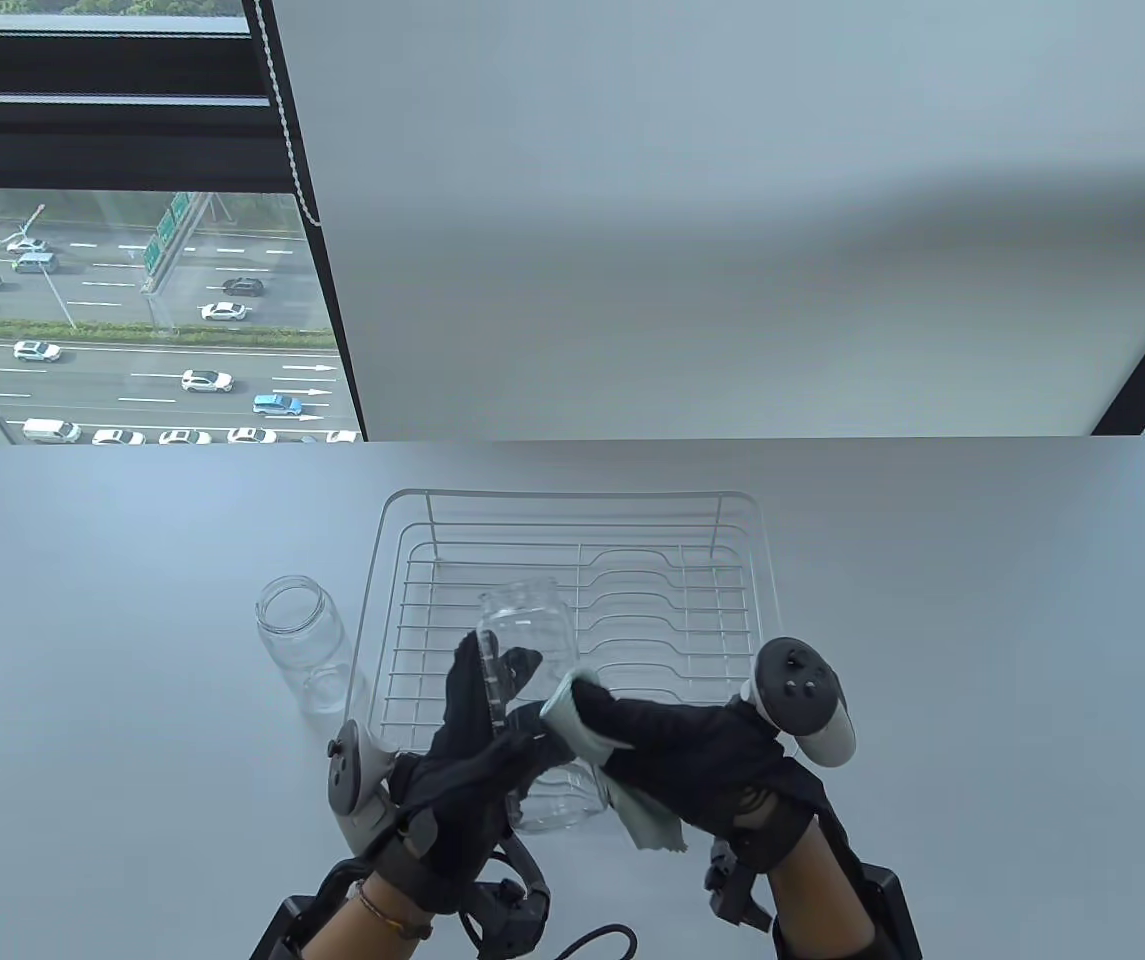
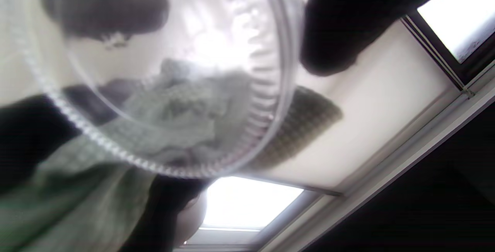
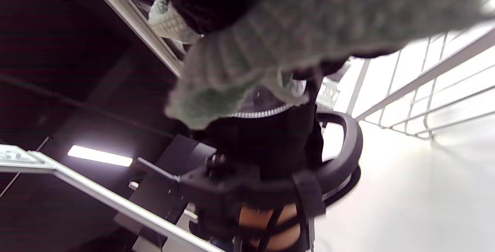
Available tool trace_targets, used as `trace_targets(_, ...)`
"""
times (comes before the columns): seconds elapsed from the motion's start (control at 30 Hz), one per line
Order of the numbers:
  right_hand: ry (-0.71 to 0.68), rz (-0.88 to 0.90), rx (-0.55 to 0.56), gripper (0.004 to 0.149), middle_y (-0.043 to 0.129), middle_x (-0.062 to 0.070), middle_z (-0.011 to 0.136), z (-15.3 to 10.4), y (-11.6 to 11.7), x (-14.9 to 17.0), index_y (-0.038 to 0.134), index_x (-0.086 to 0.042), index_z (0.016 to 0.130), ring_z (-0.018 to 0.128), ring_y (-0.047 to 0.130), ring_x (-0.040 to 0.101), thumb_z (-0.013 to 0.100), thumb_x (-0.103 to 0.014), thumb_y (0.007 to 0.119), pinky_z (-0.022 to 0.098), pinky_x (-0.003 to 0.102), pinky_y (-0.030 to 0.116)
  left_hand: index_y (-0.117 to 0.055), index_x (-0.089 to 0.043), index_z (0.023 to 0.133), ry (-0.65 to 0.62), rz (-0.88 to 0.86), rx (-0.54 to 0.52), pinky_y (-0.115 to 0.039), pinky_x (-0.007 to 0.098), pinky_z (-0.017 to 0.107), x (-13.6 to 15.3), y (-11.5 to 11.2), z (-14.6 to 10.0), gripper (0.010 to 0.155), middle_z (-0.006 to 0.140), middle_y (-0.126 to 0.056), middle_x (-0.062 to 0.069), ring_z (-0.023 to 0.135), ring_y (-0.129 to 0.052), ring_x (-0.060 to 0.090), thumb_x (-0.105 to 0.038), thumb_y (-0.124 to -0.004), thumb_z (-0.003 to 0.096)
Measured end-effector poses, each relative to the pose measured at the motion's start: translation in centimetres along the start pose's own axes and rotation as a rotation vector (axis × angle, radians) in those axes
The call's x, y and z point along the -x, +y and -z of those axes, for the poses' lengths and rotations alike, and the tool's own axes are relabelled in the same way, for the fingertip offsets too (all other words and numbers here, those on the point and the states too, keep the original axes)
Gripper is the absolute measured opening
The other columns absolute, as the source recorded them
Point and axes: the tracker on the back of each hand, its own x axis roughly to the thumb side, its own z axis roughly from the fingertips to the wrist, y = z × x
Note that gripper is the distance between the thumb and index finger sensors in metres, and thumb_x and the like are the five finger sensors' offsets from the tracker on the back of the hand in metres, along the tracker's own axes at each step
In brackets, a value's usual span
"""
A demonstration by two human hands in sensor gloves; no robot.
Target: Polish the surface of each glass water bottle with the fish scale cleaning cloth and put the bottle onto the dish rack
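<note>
left hand [image 1: 477, 740]: curled round glass bottle [image 1: 532, 690], held over dish rack [image 1: 572, 610] near edge. right hand [image 1: 672, 745]: pinching fish scale cloth [image 1: 572, 725] against glass; polishing step. next: set bottle into rack. second bottle [image 1: 304, 640] waits beside rack's left side.

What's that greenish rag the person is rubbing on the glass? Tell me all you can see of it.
The cloth is pale grey-green with a fine, scale-like woven texture, clearest in the wrist views. It is soft and crumpled. The right hand grips it and presses one bunched part against the side of the clear glass bottle, which the left hand holds over the rack's near edge. A loose corner hangs below the right hand, near the table.
</note>
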Motion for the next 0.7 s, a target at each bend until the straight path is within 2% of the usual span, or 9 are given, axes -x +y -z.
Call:
trace_targets(0.13,-0.041,-0.019,0.14,0.057,0.082,0.018,0.079,0.6,0.6,-0.2,0.053,-0.056,0.102,0.057,0.093,0.032,0.057,-0.033,0.077,0.043,0.047,0.083,-0.033,-0.003,0.103,0.014,-0.118,-0.051,-0.081,0.052,0.065,-1.2,-0.9,-0.1,0.105,0.105,-0.026,0.03,0.091,-0.076,0.049,-0.059,-0.098,0.0422)
trace_targets(0.2,-0.034,-0.052,0.33,0.058,0.08,0.016,0.083,0.2,0.2,-0.2,0.048,-0.058,0.103,0.061,0.091,0.031,0.058,-0.035,0.075,0.046,0.047,0.082,-0.033,-0.004,0.106,0.05,-0.103,0.049,-0.078,0.05,0.067,-1.9,-1.3,-0.1,0.1,0.106,-0.032,0.03,0.095,-0.07,0.049,-0.061,-0.09,0.0469)
trace_targets(0.27,-0.048,-0.076,0.461,0.058,0.079,0.014,0.084,-0.8,-0.8,-0.2,0.046,-0.06,0.103,0.062,0.091,0.029,0.058,-0.036,0.074,0.047,0.045,0.082,-0.033,-0.014,0.113,0.186,-0.009,0.158,-0.072,0.069,0.06,-2.5,-1.9,-0.2,0.099,0.109,-0.041,0.029,0.093,-0.061,0.063,-0.062,-0.089,0.047)
trace_targets(0.37,-0.047,-0.1,0.569,0.057,0.078,0.013,0.086,-2.0,-1.6,-0.3,0.045,-0.059,0.103,0.063,0.09,0.029,0.059,-0.036,0.072,0.048,0.045,0.082,-0.008,-0.036,0.111,0.313,0.059,0.391,-0.083,0.067,0.053,-2.6,-3.3,0.0,0.103,0.111,-0.037,0.029,0.086,-0.077,0.061,-0.057,-0.088,0.0498)
trace_targets(0.4,-0.051,-0.124,0.537,0.056,0.08,0.013,0.085,-2.2,-1.9,-0.3,0.045,-0.059,0.103,0.061,0.092,0.028,0.058,-0.036,0.072,0.046,0.044,0.083,0.0,-0.038,0.107,0.331,-0.023,0.459,-0.08,0.068,0.056,-2.9,-3.9,0.0,0.105,0.111,-0.027,0.031,0.088,-0.071,0.062,-0.049,-0.089,0.0524)
trace_targets(0.43,-0.065,-0.097,0.476,0.057,0.079,0.013,0.084,-2.3,-2.0,-0.4,0.043,-0.059,0.103,0.061,0.092,0.027,0.059,-0.036,0.071,0.046,0.043,0.084,-0.001,-0.035,0.107,0.289,-0.058,0.417,-0.081,0.061,0.059,-2.6,-3.8,0.0,0.104,0.109,-0.031,0.031,0.084,-0.071,0.062,-0.048,-0.089,0.0522)
trace_targets(0.47,-0.079,-0.063,0.455,0.057,0.08,0.015,0.083,-2.2,-1.9,-0.5,0.046,-0.059,0.102,0.059,0.092,0.029,0.058,-0.035,0.073,0.044,0.045,0.083,-0.007,-0.033,0.109,0.259,-0.068,0.363,-0.083,0.063,0.056,-2.9,-4.0,0.1,0.102,0.107,-0.035,0.033,0.082,-0.072,0.064,-0.045,-0.09,0.0513)
trace_targets(0.6,-0.008,-0.13,0.074,0.057,0.082,0.016,0.08,-0.4,-0.1,-1.2,0.052,-0.058,0.101,0.056,0.094,0.029,0.057,-0.033,0.077,0.042,0.045,0.084,-0.016,-0.029,0.111,0.168,-0.021,0.084,-0.088,0.058,0.052,-3.4,-2.4,-0.2,0.098,0.104,-0.046,0.032,0.077,-0.081,0.058,-0.053,-0.089,0.0496)
trace_targets(0.7,-0.024,-0.141,0.158,0.056,0.086,0.016,0.076,0.2,0.4,-1.6,0.055,-0.054,0.103,0.053,0.096,0.03,0.056,-0.033,0.078,0.04,0.046,0.085,-0.014,-0.028,0.11,0.164,-0.039,0.081,-0.086,0.056,0.053,-2.4,-1.5,-0.2,0.101,0.105,-0.045,0.031,0.078,-0.08,0.056,-0.058,-0.089,0.0497)
